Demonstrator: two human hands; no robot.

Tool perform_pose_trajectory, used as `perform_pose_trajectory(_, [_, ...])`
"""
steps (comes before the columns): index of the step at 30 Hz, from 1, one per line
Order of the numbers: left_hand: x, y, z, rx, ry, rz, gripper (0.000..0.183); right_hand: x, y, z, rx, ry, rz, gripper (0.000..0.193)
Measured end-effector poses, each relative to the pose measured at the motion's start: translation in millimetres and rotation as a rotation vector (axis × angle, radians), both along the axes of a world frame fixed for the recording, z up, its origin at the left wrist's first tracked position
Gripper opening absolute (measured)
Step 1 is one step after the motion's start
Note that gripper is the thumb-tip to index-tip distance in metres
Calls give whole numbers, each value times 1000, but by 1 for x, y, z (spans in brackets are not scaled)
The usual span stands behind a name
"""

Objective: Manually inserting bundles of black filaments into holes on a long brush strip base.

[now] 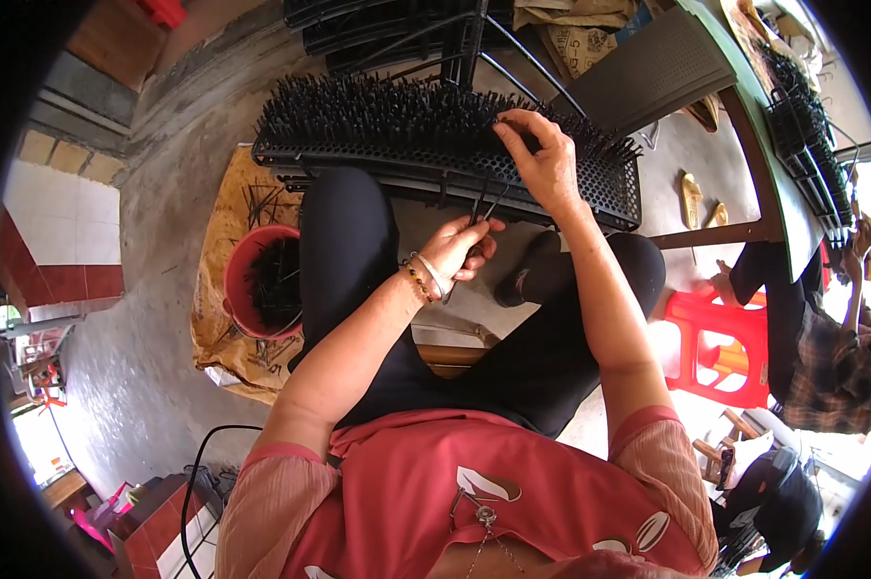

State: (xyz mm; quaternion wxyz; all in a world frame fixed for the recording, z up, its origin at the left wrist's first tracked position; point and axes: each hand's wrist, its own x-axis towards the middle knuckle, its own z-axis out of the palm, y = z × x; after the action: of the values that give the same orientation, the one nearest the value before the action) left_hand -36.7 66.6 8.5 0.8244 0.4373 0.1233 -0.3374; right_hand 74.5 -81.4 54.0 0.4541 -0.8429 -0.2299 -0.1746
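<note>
A long black rack [604, 185] with a perforated metal top lies across in front of my knees. Thin black sticks [377, 114] stand densely upright in its holes, thinning toward the right end and near edge. My left hand [457, 249] is closed around a few loose black sticks [481, 198], which point up toward the rack's near edge. Over the rack, right of its middle, my right hand [546, 164] has thumb and fingertips brought together at the standing sticks; whatever is pinched there blends into the black behind it.
A red bucket [237, 280] of black sticks stands on brown sacking [213, 328] by my left knee. To the right are a red plastic stool [715, 352], a green-edged table [744, 106] with another stick-filled rack, and a seated co-worker [831, 376]. Metal frames rise behind the rack.
</note>
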Motion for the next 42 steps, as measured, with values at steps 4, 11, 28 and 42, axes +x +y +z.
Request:
perform_pose_trajectory(4, [0,1,-1,-6,-7,-1,25,0,2,5,-122,-173,24,20])
perform_pose_trajectory(11, [1,1,0,-4,-19,-8,24,4,5,1,-174,-296,101,18])
perform_pose_trajectory(28, [2,-3,1,14,-7,-14,22,5,7,2,-234,-322,106,18])
perform_pose_trajectory(42, [1,0,5,6,-16,-17,22,-2,5,-1,-231,-251,18,16])
